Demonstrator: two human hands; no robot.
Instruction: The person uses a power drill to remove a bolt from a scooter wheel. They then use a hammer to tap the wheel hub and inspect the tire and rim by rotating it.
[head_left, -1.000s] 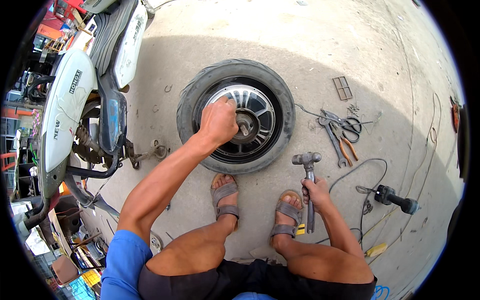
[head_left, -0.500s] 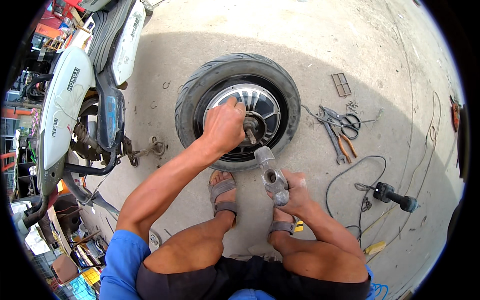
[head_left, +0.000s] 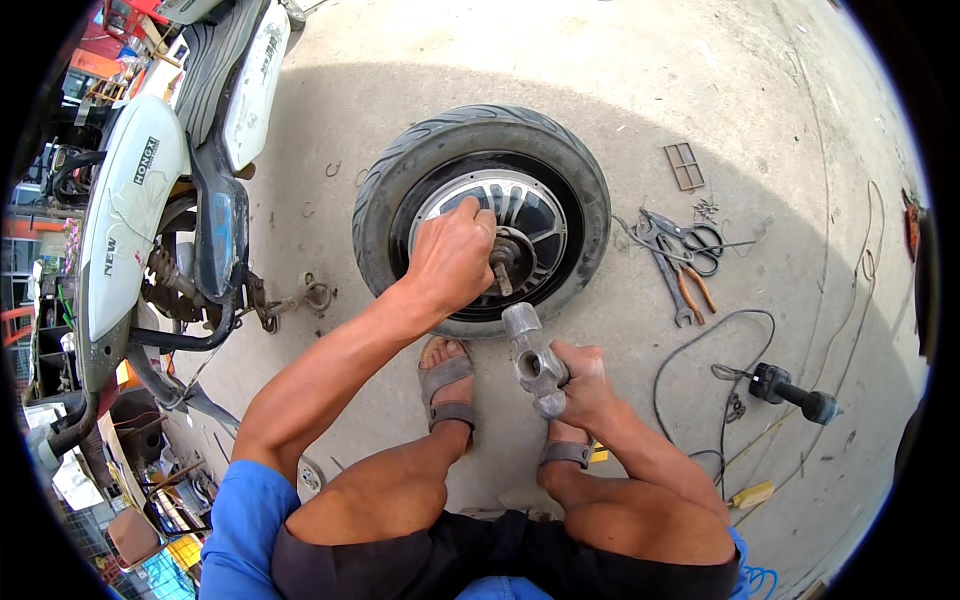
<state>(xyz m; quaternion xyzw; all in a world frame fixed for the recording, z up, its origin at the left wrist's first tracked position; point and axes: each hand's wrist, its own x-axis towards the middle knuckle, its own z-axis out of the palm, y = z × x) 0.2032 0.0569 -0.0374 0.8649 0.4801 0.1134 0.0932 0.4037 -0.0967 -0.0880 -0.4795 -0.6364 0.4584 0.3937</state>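
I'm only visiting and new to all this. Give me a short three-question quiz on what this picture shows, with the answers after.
1. True or false: the left hand rests on the wheel near its axle.
2. What does the right hand hold? A) pliers B) a hammer C) scissors
3. Fill in: the wheel lies flat on the ___.

Key
1. True: the left hand's fingers lie on the silver hub beside the axle.
2. B: the hammer is raised, head toward the axle. The pliers and scissors lie on the ground to the right.
3. Ground: bare concrete, next to a white scooter.
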